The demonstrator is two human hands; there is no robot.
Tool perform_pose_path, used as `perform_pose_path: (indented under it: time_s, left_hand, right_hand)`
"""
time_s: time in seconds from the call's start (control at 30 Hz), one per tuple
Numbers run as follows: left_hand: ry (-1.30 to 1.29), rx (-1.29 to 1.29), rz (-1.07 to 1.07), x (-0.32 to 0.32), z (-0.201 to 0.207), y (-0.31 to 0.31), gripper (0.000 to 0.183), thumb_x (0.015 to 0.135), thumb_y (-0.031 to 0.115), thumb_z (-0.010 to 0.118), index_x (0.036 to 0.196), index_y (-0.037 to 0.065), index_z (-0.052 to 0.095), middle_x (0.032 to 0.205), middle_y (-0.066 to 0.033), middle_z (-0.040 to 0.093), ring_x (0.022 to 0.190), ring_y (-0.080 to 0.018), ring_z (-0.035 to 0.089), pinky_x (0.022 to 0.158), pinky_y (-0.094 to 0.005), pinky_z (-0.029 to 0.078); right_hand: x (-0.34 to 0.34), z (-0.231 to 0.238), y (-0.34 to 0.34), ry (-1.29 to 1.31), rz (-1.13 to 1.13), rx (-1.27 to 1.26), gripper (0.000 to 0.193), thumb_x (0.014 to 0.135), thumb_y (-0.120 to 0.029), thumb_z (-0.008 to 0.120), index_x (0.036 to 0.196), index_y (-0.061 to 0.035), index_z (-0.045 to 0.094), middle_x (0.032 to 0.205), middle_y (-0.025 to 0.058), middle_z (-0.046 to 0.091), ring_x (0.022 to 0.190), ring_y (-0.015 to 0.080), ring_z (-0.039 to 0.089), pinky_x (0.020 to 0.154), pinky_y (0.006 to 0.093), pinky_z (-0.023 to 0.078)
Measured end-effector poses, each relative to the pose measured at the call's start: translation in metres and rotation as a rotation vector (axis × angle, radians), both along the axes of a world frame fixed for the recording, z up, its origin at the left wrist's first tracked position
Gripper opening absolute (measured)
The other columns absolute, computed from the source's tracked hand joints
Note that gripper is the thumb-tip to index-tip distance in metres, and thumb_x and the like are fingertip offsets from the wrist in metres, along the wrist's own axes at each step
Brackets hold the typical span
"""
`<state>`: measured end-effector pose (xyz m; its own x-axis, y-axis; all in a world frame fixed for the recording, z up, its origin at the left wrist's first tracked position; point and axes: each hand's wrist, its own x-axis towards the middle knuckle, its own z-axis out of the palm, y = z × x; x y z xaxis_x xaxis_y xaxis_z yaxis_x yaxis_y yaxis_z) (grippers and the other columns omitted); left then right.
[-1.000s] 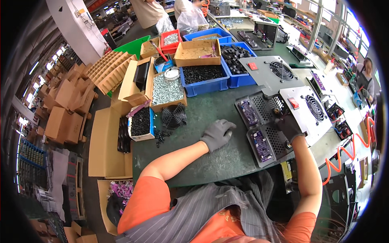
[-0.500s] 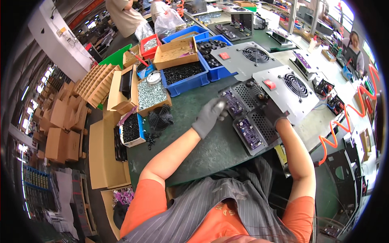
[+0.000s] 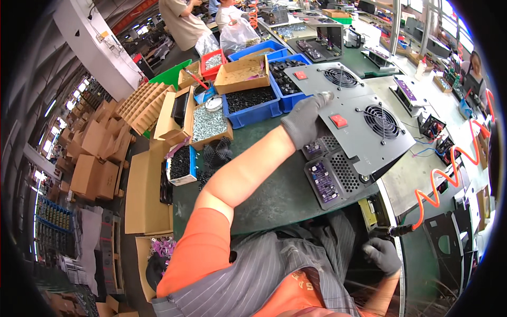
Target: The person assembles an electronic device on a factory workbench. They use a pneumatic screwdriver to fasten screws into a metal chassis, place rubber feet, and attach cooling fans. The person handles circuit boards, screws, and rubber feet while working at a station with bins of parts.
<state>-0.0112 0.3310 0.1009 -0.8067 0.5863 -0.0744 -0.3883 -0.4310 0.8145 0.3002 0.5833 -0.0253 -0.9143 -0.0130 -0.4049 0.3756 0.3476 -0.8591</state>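
Observation:
My left hand (image 3: 307, 119), in a grey glove, is closed at the far left corner of a grey metal panel (image 3: 364, 138) with a red switch (image 3: 338, 121) and a black fan grille (image 3: 381, 121). Its fingertips overlap a second similar panel (image 3: 322, 84) behind. Beneath the near panel sit perforated black metal housings (image 3: 347, 173) with purple circuit boards (image 3: 324, 180); part of them is covered. Low at the right, beside the bench edge, my gloved right hand (image 3: 383, 255) has loosely bent fingers with nothing visible in them. Just above it hangs a black tool end (image 3: 400, 230) on an orange coiled hose (image 3: 441, 174).
Blue bins (image 3: 253, 112) of black parts and a carton of screws (image 3: 208, 126) stand left of the panels. A black fan grille (image 3: 217, 153) lies on the green bench (image 3: 253, 203). Cardboard dividers (image 3: 140, 108) are farther left. Other people work at the back.
My left hand has moved up and right onto the panel. My right hand has left the panel and dropped beside the bench edge. The near panel has shifted toward me, covering more of the housings.

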Motion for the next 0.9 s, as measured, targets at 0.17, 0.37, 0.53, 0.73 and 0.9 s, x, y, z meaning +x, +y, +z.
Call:
perform_pose_path:
  time_s: [0.17, 0.37, 0.53, 0.73, 0.9]
  left_hand:
    - [0.070, -0.036, 0.007, -0.011, 0.009, 0.018, 0.038, 0.094, 0.017, 0.058, 0.128, 0.002, 0.051, 0.119, -0.0169, 0.063, 0.108, -0.0303, 0.064, 0.097, -0.0464, 0.053]
    - [-0.107, -0.063, 0.022, -0.036, 0.025, 0.086, 0.027, 0.091, 0.013, 0.055, 0.116, 0.002, 0.053, 0.119, -0.0193, 0.059, 0.112, -0.0334, 0.059, 0.099, -0.0560, 0.048]
    - [-0.149, 0.132, -0.016, -0.062, 0.000, 0.165, 0.018, 0.093, 0.008, 0.052, 0.109, 0.001, 0.053, 0.112, -0.0187, 0.059, 0.104, -0.0343, 0.061, 0.099, -0.0514, 0.049]
    - [-0.099, 0.260, -0.166, -0.080, -0.046, 0.254, 0.021, 0.095, 0.009, 0.052, 0.112, -0.003, 0.052, 0.109, -0.0192, 0.060, 0.101, -0.0336, 0.062, 0.093, -0.0493, 0.053]
    - [0.073, 0.093, -0.204, -0.084, -0.049, 0.260, 0.031, 0.098, 0.026, 0.055, 0.117, 0.002, 0.052, 0.115, -0.0189, 0.059, 0.105, -0.0320, 0.062, 0.093, -0.0489, 0.053]
  right_hand:
    - [0.036, -0.002, 0.053, 0.250, -0.311, 0.279, 0.022, 0.088, -0.020, 0.062, 0.088, 0.0025, 0.065, 0.073, 0.0077, 0.062, 0.066, 0.0144, 0.055, 0.063, 0.0328, 0.046]
    - [0.009, -0.035, 0.076, 0.503, -0.671, 0.502, 0.019, 0.088, -0.017, 0.062, 0.091, 0.0005, 0.066, 0.078, 0.0145, 0.066, 0.070, 0.0229, 0.063, 0.070, 0.0341, 0.049]
    - [0.006, -0.026, 0.075, 0.420, -0.601, 0.551, 0.016, 0.084, -0.021, 0.067, 0.090, -0.0061, 0.069, 0.077, 0.0126, 0.067, 0.070, 0.0256, 0.066, 0.067, 0.0358, 0.051]
    - [-0.006, -0.023, 0.075, 0.409, -0.453, 0.810, 0.019, 0.076, -0.021, 0.070, 0.091, -0.0102, 0.066, 0.083, 0.0105, 0.065, 0.076, 0.0289, 0.065, 0.068, 0.0398, 0.051]
    - [-0.034, -0.013, 0.088, 0.560, -0.199, 1.078, 0.018, 0.075, -0.022, 0.069, 0.091, -0.0138, 0.065, 0.099, 0.0094, 0.063, 0.090, 0.0313, 0.060, 0.079, 0.0422, 0.048]
